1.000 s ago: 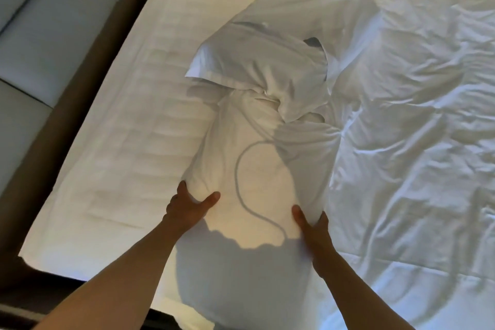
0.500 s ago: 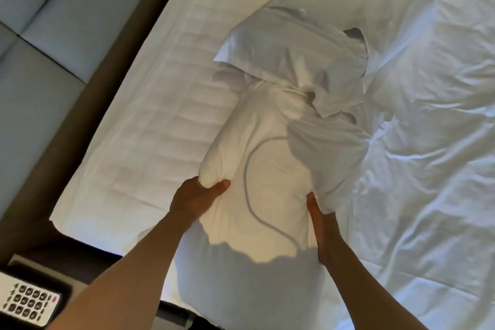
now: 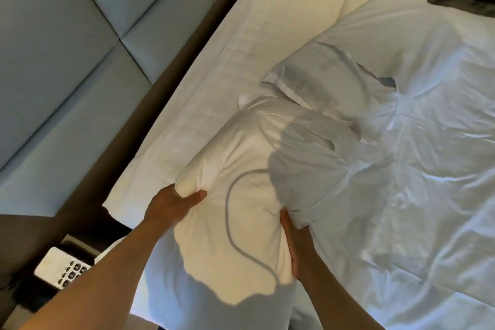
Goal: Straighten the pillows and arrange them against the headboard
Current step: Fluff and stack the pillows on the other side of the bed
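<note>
Near pillow [image 3: 241, 195] gripped at both sides by left hand [image 3: 171, 206] and right hand [image 3: 292, 238], fingers closed on fabric. Since a second ago it has lifted and swung toward the headboard [image 3: 80, 67] at left; a second pillow [image 3: 329, 88] apparently lies beyond, unarranged.

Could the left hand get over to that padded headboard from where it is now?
Probably yes. The left hand grips the pillow on its headboard side, and only bare mattress lies between it and the headboard.
</note>
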